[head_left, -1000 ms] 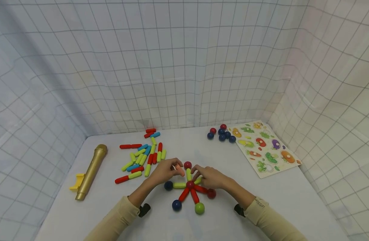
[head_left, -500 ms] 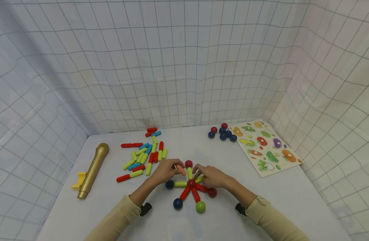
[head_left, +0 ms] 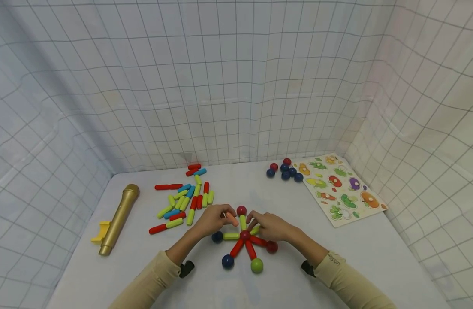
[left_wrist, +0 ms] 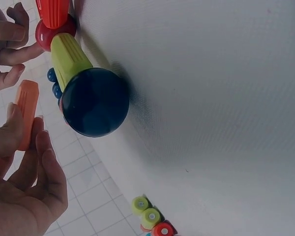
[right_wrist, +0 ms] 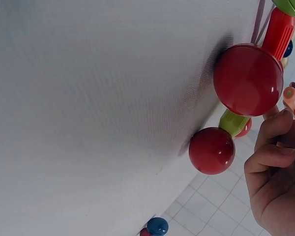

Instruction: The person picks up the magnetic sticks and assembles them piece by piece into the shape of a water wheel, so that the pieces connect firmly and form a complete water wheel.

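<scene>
In the head view my left hand (head_left: 213, 221) pinches an orange stick (head_left: 231, 219) between thumb and fingertips, above the left side of a star-shaped build. The left wrist view shows this stick (left_wrist: 27, 115) held clear of the build. At the star's middle sits a red ball (head_left: 245, 235), with lime and red sticks radiating to red, blue and lime balls. My right hand (head_left: 272, 226) hovers over the star's right side, fingers loosely bent and holding nothing. One of its fingertips reaches the middle ball (left_wrist: 45, 37) in the left wrist view. It covers part of a lime stick (head_left: 254, 230).
Loose red, lime and blue sticks (head_left: 184, 201) lie scattered at the left. Several blue and red balls (head_left: 285, 168) cluster at the back right, beside a vegetable puzzle board (head_left: 338, 193). A gold toy microphone (head_left: 118, 221) and a yellow piece (head_left: 101, 232) lie far left.
Both hands keep almost the same pose over the star, the left with the orange stick. The whole head view shifts slightly; no piece visibly changes place.
</scene>
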The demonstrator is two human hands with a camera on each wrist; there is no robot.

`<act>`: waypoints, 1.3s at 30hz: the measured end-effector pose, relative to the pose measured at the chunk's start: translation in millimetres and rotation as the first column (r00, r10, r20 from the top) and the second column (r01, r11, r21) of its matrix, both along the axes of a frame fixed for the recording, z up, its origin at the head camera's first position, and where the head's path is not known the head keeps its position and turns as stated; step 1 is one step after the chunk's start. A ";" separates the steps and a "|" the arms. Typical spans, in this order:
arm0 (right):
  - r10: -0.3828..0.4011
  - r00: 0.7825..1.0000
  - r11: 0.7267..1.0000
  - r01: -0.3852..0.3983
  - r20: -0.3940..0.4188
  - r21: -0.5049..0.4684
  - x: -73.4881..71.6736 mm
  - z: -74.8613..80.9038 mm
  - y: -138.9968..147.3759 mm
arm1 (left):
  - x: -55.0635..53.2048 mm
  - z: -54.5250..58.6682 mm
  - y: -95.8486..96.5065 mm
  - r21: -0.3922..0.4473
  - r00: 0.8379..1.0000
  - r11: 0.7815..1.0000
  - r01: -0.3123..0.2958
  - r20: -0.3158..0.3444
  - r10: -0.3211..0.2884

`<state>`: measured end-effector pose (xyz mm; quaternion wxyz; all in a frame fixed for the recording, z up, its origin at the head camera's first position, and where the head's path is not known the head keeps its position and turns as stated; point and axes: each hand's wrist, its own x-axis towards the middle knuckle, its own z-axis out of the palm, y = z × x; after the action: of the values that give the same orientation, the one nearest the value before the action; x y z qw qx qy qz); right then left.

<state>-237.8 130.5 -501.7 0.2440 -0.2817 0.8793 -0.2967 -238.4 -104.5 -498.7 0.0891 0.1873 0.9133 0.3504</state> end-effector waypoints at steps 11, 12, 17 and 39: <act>0.006 1.000 1.000 -0.006 -0.007 -0.012 -0.3 -2.1 1.0 | 1.6 1.3 -0.6 0.007 1.000 1.000 -0.006 0.010 0.006; 0.006 1.000 1.000 -0.006 -0.006 -0.015 -0.5 -2.4 1.1 | 1.5 0.8 -0.7 0.009 1.000 1.000 -0.004 0.013 0.004; 0.010 1.000 1.000 -0.010 0.002 -0.019 -0.6 -3.5 0.9 | 1.5 -1.7 -0.8 0.012 0.999 1.000 -0.005 0.034 0.005; -0.001 0.994 1.000 0.003 -0.110 0.015 2.7 -9.0 -2.1 | 11.6 9.9 39.2 -0.214 0.983 0.962 0.171 -0.024 -0.180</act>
<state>-235.2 128.4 -510.7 0.1973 -0.2949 0.8938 -0.2744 -226.8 -65.3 -488.8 0.1193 0.2647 0.9269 0.2379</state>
